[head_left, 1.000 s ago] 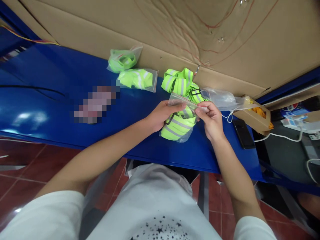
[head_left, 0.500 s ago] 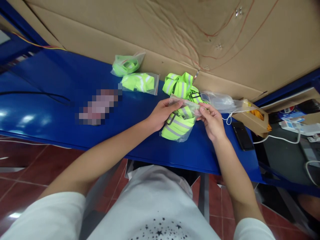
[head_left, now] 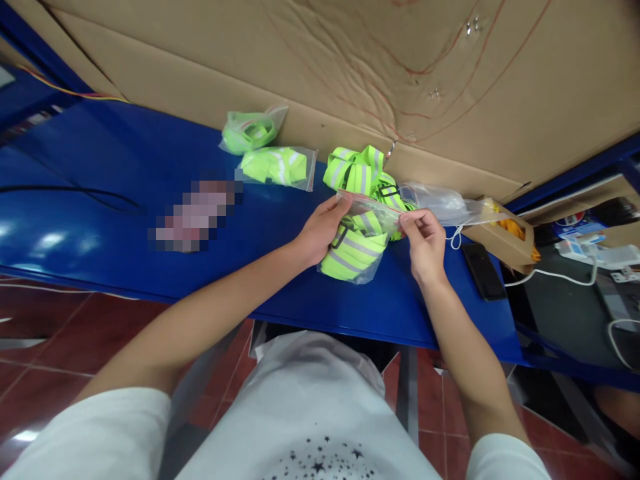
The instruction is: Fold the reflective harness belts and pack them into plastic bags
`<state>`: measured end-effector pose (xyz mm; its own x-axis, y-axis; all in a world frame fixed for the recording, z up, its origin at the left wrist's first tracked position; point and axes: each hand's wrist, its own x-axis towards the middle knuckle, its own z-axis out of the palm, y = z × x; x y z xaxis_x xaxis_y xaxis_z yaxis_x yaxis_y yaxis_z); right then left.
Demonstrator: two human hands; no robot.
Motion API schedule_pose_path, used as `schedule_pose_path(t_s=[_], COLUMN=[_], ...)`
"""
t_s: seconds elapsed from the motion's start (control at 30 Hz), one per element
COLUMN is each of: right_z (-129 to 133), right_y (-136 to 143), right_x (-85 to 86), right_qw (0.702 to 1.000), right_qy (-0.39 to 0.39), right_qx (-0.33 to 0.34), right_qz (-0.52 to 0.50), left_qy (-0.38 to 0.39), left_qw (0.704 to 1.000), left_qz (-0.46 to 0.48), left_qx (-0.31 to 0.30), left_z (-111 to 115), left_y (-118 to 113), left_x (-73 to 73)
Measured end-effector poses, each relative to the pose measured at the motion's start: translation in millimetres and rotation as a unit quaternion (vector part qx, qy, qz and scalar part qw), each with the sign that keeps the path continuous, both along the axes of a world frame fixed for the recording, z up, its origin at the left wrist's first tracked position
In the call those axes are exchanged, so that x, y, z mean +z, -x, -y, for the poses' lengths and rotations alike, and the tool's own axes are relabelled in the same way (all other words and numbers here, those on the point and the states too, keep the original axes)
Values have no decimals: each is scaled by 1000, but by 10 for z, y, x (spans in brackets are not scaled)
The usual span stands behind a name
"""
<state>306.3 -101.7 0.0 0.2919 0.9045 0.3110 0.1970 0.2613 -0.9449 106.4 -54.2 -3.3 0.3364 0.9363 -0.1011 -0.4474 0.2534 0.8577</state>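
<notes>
A clear zip bag (head_left: 354, 257) with folded neon-green reflective straps inside lies near the front of the blue table. My left hand (head_left: 323, 230) pinches its top left corner. The top right corner is between the thumb and fingers of my right hand (head_left: 425, 243). The bag's red-lined top edge is stretched between both hands. Just behind it sits a loose heap of green reflective straps (head_left: 355, 170) with a black buckle. Two more clear bags of green straps, one farther back (head_left: 250, 132) and one nearer (head_left: 277, 165), lie to the left.
Empty clear bags (head_left: 440, 202) lie right of the heap, beside an open cardboard box (head_left: 505, 243) with yellow items. A black phone (head_left: 484, 270) rests near the blue table's (head_left: 280, 287) right end. A blurred object lies left; cardboard (head_left: 200, 60) stands behind.
My left hand has shifted slightly left to the bag's corner, and my right thumb now sits at the other corner. The bag's top edge looks more spread out.
</notes>
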Motion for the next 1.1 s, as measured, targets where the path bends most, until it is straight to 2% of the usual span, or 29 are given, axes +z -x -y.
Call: schedule_pose_path(t_s=[0.37,0.67,0.87,1.1], right_z=[-26,11,21,26], right_y=[-12,-20,-24,-8], right_x=[-79,-38,-34,-20], right_qw=[999,998,999,998], right_qy=[-43,-16,-8,20], right_qx=[27,26,25,49], right_qz=[-9,50,47,42], left_qy=[-48,-57,-76,-99], left_qw=[998,997,994,993], left_qz=[-6,-26,-15,1], left_qx=[-33,-44,-72,-64], left_z=[20,100,125,128], left_y=[-5,-14,-5,-11], left_x=[-24,17,54,19])
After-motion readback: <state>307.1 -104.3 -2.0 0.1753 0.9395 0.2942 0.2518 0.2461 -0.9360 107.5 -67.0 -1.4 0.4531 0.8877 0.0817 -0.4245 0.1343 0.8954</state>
